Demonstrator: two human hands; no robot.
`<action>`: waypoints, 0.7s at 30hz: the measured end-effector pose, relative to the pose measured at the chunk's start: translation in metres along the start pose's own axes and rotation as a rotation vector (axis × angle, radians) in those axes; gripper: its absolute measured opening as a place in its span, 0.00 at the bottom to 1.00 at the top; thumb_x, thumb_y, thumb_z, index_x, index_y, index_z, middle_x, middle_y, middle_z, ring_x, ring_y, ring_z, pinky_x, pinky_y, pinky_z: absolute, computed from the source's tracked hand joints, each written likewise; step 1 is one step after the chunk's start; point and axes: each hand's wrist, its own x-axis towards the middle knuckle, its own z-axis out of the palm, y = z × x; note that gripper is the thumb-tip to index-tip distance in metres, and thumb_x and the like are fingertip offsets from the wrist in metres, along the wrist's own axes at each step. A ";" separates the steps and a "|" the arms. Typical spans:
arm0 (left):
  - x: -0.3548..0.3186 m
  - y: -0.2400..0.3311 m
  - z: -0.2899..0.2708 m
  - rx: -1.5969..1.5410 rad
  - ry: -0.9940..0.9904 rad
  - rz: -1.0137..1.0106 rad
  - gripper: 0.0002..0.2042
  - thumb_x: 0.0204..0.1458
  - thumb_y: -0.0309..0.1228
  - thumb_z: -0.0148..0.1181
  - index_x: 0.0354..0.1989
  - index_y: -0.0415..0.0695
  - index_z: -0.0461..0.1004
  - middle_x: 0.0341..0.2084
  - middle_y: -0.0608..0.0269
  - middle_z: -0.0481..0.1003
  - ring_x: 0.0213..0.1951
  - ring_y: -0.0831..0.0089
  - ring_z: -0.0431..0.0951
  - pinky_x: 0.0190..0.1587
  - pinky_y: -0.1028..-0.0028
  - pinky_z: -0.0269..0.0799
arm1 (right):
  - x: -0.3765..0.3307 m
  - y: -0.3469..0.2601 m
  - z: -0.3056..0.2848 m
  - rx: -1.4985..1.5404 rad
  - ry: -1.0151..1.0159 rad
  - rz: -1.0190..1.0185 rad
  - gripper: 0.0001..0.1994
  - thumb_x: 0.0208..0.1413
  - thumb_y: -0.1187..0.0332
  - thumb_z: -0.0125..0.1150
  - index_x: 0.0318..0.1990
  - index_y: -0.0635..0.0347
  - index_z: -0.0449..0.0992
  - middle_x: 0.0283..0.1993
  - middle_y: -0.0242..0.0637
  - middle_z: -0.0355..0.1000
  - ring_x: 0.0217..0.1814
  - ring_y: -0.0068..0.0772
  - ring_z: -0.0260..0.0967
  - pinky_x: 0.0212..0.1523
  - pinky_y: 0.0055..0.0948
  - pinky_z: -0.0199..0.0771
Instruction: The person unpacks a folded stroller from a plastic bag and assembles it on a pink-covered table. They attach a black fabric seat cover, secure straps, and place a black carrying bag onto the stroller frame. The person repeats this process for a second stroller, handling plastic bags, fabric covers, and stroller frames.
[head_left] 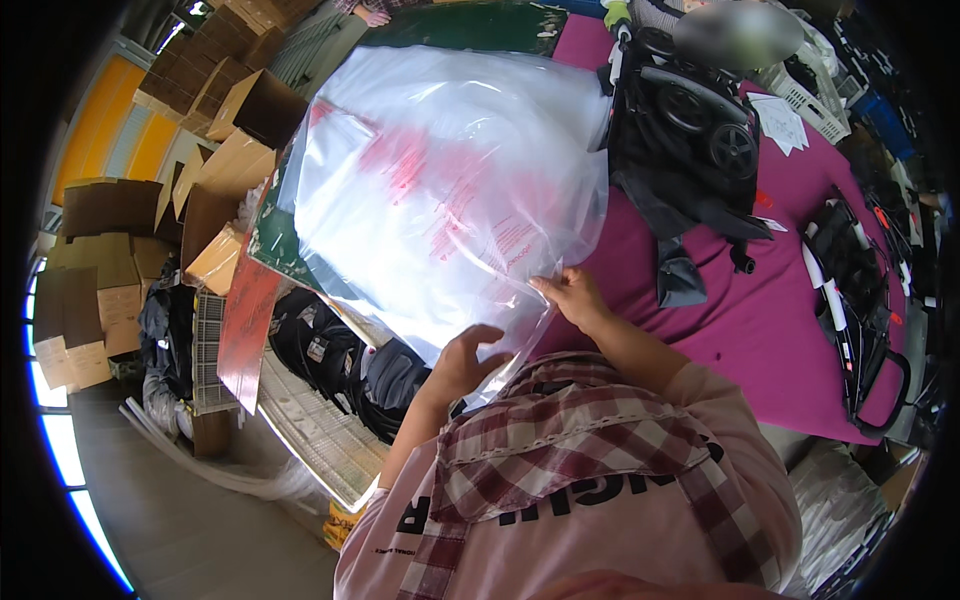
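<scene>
Draw gently on the bag (450,195) near frame centre, with right hand (574,298) pinched on its edge and left hand (462,366) poised, fingers apart

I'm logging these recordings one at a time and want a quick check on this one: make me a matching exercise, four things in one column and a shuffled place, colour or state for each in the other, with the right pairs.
Things:
1. Plastic
2. Cloth
3. Cartons
4. Right hand

Descriptions:
A. Brown, piled at the left
B. Pinching an edge near the person
C. Whitish and see-through, with red print
D. Magenta, spread at the right

Pairs: 1-C, 2-D, 3-A, 4-B
</scene>
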 end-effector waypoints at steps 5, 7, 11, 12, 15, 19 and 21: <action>0.033 0.029 0.052 -0.288 0.137 -0.130 0.18 0.57 0.39 0.58 0.40 0.33 0.68 0.31 0.54 0.77 0.35 0.69 0.78 0.42 0.71 0.73 | -0.037 0.009 -0.016 0.131 -0.292 -0.139 0.08 0.59 0.70 0.58 0.37 0.68 0.76 0.28 0.33 0.75 0.30 0.19 0.70 0.34 0.21 0.72; 0.036 0.043 0.063 -0.304 0.144 -0.165 0.15 0.58 0.37 0.58 0.37 0.34 0.68 0.27 0.55 0.76 0.32 0.71 0.77 0.37 0.73 0.72 | -0.042 0.007 -0.021 0.070 -0.358 -0.145 0.07 0.59 0.72 0.57 0.38 0.69 0.76 0.30 0.34 0.75 0.32 0.21 0.71 0.37 0.22 0.73; 0.039 0.060 0.063 -0.213 0.157 -0.353 0.14 0.57 0.35 0.59 0.32 0.35 0.69 0.22 0.60 0.75 0.27 0.77 0.73 0.30 0.76 0.67 | -0.051 0.002 -0.022 0.187 -0.469 -0.101 0.07 0.60 0.73 0.55 0.38 0.69 0.76 0.32 0.37 0.77 0.35 0.23 0.73 0.40 0.24 0.74; 0.041 0.065 0.059 -0.187 0.130 -0.340 0.13 0.56 0.35 0.59 0.31 0.35 0.70 0.21 0.61 0.75 0.26 0.78 0.73 0.29 0.76 0.66 | -0.052 0.000 -0.026 0.183 -0.490 -0.125 0.07 0.60 0.73 0.55 0.37 0.69 0.76 0.33 0.37 0.77 0.35 0.24 0.74 0.40 0.24 0.74; 0.048 0.062 0.063 -0.123 0.115 -0.269 0.11 0.54 0.32 0.60 0.26 0.37 0.70 0.18 0.66 0.71 0.24 0.81 0.65 0.26 0.77 0.61 | -0.052 0.000 -0.036 0.189 -0.465 -0.147 0.07 0.56 0.72 0.60 0.35 0.69 0.76 0.30 0.38 0.77 0.31 0.24 0.73 0.35 0.25 0.74; 0.048 0.048 0.066 -0.090 0.161 -0.204 0.13 0.53 0.29 0.62 0.20 0.38 0.68 0.13 0.68 0.63 0.21 0.81 0.59 0.22 0.75 0.57 | -0.057 -0.004 -0.036 -0.190 -0.315 -0.301 0.15 0.47 0.63 0.70 0.29 0.68 0.75 0.24 0.39 0.75 0.28 0.26 0.72 0.29 0.29 0.69; 0.052 0.051 0.065 -0.057 0.151 -0.141 0.11 0.52 0.26 0.61 0.20 0.36 0.69 0.13 0.65 0.65 0.20 0.81 0.61 0.22 0.75 0.58 | -0.059 -0.002 -0.036 -0.335 -0.253 -0.316 0.11 0.54 0.66 0.65 0.28 0.65 0.74 0.23 0.31 0.73 0.26 0.18 0.67 0.27 0.23 0.67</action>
